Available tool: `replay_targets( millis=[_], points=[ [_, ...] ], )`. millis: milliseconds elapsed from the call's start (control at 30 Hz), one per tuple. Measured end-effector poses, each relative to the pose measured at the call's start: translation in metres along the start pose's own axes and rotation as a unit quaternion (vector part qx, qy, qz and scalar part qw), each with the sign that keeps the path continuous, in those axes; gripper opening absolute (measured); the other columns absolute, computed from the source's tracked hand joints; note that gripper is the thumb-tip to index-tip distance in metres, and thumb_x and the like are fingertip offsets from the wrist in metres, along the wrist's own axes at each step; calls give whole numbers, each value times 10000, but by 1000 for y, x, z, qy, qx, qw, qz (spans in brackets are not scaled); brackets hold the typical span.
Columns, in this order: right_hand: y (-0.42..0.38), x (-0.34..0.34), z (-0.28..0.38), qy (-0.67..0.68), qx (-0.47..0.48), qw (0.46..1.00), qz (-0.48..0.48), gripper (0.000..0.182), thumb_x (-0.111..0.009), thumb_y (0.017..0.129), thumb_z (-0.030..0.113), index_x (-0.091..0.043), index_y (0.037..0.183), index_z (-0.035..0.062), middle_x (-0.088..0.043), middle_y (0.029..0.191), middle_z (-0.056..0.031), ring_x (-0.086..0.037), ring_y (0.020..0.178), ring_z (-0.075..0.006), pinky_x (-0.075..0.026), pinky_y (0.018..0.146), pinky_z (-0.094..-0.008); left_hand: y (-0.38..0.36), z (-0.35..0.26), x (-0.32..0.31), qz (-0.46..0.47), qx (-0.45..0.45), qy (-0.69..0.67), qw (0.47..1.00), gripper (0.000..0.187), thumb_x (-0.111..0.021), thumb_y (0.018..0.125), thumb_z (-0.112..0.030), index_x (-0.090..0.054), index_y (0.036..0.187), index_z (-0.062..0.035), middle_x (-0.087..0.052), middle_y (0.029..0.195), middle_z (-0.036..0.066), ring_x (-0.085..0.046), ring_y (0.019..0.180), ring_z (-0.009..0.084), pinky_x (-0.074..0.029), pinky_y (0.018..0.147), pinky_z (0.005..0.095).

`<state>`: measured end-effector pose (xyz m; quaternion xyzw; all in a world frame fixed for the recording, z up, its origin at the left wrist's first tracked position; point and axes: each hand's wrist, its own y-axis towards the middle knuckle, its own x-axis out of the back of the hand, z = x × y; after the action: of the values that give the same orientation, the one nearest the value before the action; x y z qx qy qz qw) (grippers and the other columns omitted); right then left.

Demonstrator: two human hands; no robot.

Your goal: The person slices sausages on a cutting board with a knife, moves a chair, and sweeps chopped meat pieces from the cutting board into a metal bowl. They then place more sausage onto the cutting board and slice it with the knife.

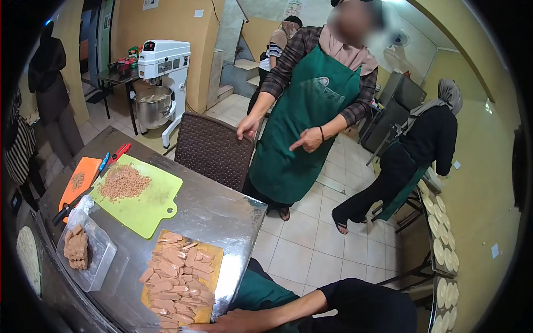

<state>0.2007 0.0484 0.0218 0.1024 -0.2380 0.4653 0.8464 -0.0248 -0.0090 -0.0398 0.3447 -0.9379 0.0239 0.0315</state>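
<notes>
My right hand (240, 321) rests at the bottom edge of view, by the lower right corner of a yellowish board (215, 260). Its fingers look stretched out flat, partly cut off by the frame. My left hand is out of view. Thin, round-ended, pinkish-brown sausage-like slices (176, 280) cover most of the board. To the left, a clear plastic tub (105, 263) contains a stack of brown sausage-like pieces (76, 248). Small diced bits (125, 182) lie on a lime-green cutting board (152, 208) farther up the metal table (222, 208).
An orange board (78, 176) and dark-handled knife (69, 205) lie at the table's far left. A person in a green apron (305, 122) stands behind a brown chair (214, 147), one hand on it, the other pointing. Pale dough rounds (438, 222) line the right. A mixer (164, 72) stands behind.
</notes>
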Motion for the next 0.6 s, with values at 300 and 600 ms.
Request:
replay_targets(
  millis=[300,600],
  points=[
    [15,-18,-37,-31,-94,995,7,595,-480,988,267,-212,1517,309,-604,691,-228,-617,629,-425,-500,572,-510,-3,5,-1,0,53,-6,999,143,-573,946,-32,-552,1075,25,-577,818,41,-539,697,79,-448,619,202],
    [24,23,9,39,-146,988,38,606,-565,924,31,-350,1480,141,-632,781,-225,-637,681,-385,-505,649,-371,-4,-14,-13,-39,111,8,993,211,-632,923,-50,-560,1096,46,-645,885,76,-632,733,91,-523,687,215]
  ],
)
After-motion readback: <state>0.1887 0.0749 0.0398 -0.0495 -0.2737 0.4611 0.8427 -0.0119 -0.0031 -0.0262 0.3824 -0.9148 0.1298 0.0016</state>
